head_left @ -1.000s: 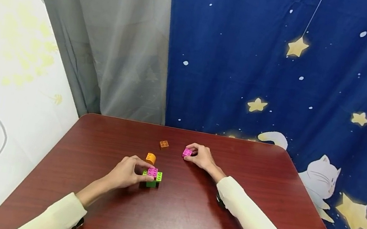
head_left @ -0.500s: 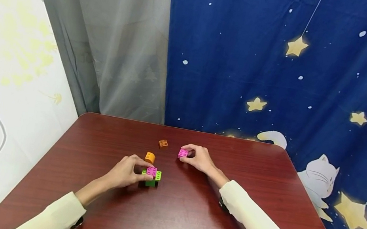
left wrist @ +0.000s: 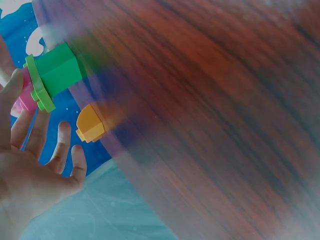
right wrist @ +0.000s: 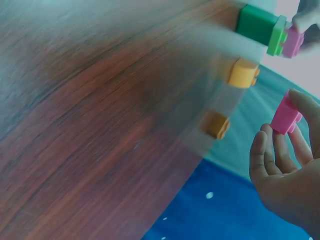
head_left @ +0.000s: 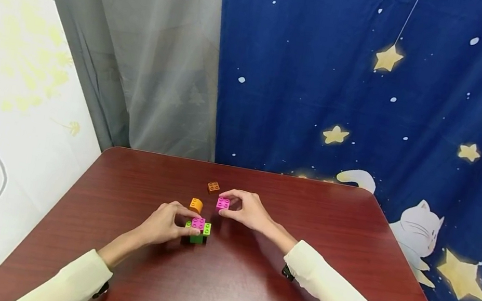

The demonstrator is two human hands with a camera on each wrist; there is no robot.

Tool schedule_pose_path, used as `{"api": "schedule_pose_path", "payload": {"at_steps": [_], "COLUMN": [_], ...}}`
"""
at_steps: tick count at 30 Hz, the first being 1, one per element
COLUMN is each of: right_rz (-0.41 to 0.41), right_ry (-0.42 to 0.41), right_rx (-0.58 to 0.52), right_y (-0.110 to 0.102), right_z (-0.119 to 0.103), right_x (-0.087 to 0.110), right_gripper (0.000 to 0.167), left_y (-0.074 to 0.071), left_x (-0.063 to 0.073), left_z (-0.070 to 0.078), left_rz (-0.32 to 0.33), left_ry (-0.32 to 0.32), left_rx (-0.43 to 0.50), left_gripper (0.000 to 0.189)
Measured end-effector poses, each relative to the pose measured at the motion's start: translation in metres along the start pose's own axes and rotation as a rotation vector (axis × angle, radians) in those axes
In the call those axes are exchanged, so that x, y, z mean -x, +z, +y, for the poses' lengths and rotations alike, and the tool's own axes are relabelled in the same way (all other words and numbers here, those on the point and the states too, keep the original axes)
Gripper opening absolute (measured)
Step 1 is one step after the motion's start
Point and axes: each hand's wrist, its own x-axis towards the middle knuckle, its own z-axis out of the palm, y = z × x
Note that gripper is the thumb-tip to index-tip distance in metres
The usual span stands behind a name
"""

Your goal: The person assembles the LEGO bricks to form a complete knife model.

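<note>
My left hand pinches a pink toy building brick between thumb and fingers. That brick sits on a lime green plate, which tops a dark green block standing on the table. Farther right, my right hand grips a second pink brick by its sides, studs up, raised off the tabletop. Behind the stack lies a yellow-orange brick with one rounded side. Beyond it is a flat brown-orange brick with several studs.
The wooden table has a rounded far edge. Behind it hang a grey curtain and a blue curtain with stars. A white patterned cloth stands to the left.
My right hand has carried the second pink brick leftward and nearer, from the far right side toward the stack. My left hand has stayed on the stack.
</note>
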Motion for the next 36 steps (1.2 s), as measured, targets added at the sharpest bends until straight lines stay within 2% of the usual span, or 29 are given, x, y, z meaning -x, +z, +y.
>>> {"api": "schedule_pose_path", "payload": {"at_steps": [8, 16, 21, 26, 36], "right_rz": [-0.045, -0.04, -0.065, -0.087, -0.1], "right_ry": [-0.024, -0.086, -0.087, -0.087, -0.114], "right_rx": [-0.071, 0.03, 0.006, 0.038, 0.002], "right_y": [0.005, 0.011, 0.014, 0.018, 0.027], "right_z": [-0.02, -0.027, -0.031, -0.035, -0.038], "right_x": [0.0, 0.001, 0.002, 0.001, 0.004], "right_gripper": [0.043, 0.038, 0.037, 0.037, 0.037], "left_y": [-0.001, 0.0, 0.002, 0.002, 0.002], "left_x": [-0.002, -0.003, -0.003, -0.003, -0.002], "left_z": [-0.002, -0.005, -0.007, -0.007, -0.006], "left_rz": [-0.013, -0.008, 0.008, 0.013, -0.019], "left_ry": [0.007, 0.011, 0.023, 0.004, 0.005], "left_rx": [0.037, 0.02, 0.009, 0.011, 0.048], "left_gripper": [0.034, 0.033, 0.036, 0.042, 0.038]}}
